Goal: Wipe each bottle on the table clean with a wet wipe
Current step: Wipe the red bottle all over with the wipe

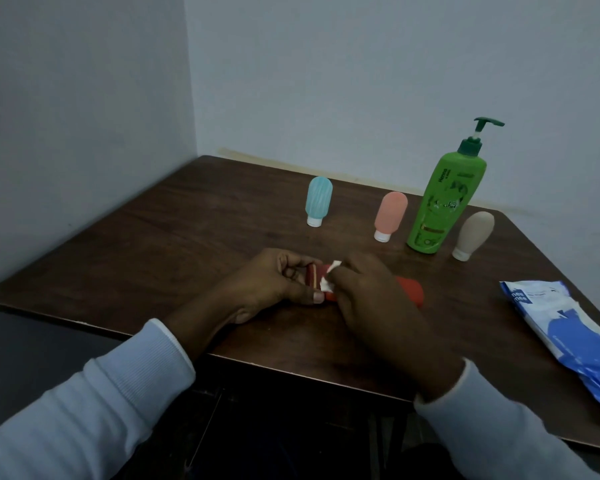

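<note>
Near the front edge of the table (pixel 187 237), the red bottle (pixel 411 292) lies on its side, long axis running left to right. The left hand (pixel 274 285) grips its cap end with curled fingers. The right hand (pixel 368 296) covers the middle, pinching a white wipe (pixel 329 277) against the neck. The rounded, matte red base juts out beyond it.

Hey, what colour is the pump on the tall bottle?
Dark green pump, above a lighter green bottle, in the head view.

Dark wood table (pixel 153 237) in rm corner, plain pale walls (pixel 84 81) – dim light
</note>
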The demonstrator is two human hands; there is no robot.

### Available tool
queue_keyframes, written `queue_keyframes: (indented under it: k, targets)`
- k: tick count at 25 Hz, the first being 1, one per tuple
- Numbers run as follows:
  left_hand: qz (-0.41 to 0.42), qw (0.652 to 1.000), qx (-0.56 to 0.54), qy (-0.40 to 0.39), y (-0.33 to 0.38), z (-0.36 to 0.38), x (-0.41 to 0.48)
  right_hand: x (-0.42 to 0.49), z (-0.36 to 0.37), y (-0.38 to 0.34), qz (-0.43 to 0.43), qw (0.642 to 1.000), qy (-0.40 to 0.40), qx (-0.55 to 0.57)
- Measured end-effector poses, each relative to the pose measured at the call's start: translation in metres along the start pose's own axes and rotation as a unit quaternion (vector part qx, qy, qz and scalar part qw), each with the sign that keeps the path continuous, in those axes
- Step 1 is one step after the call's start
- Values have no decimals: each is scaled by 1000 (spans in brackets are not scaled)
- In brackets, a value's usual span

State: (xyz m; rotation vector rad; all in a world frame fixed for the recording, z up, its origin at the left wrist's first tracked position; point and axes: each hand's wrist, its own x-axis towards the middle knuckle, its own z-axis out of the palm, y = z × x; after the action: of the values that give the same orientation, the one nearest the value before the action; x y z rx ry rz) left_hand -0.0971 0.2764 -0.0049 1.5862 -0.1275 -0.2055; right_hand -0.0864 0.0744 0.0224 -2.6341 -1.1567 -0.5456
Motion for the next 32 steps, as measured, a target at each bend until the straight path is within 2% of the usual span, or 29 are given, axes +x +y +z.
queue_keyframes:
  k: [4, 9, 12, 14, 19, 22, 24, 27, 29, 32]
  targets:
    - [-6, 1000, 13, 8, -3, -3, 4, -20, 2, -3, -49, 998, -4, -31]
    - [11, 1000, 5, 14, -5, 0, 2, 41, -4, 3, 48, 997, -62, -15]
    - [12, 1000, 20, 19, -3, 0, 0, 53, -1, 6, 82, 996, -35, 14]
    - [7, 1000, 15, 20, 0, 2, -2, 41, 4, 4, 56, 998, -37, 6]
    - [16, 999, 33, 28, -1, 3, 0, -1, 2, -1, -72, 997, 7, 16]
    - [20, 998, 40, 32, 1, 4, -4, 21, 0, -2, -29, 999, -33, 10]
    - [21, 998, 49, 37, 2, 5, -6, 42, 0, -1, -3, 1000, -21, -8]
    - [15, 998, 50, 36, 2, 3, -4, 51, 1, 3, 39, 999, -13, 24]
    - [16, 998, 42, 35, 2, 4, -5, 37, 2, -2, 23, 999, -24, 42]
    - [21, 998, 39, 34, 0, 4, -4, 1, -1, -15, -64, 996, 26, 52]
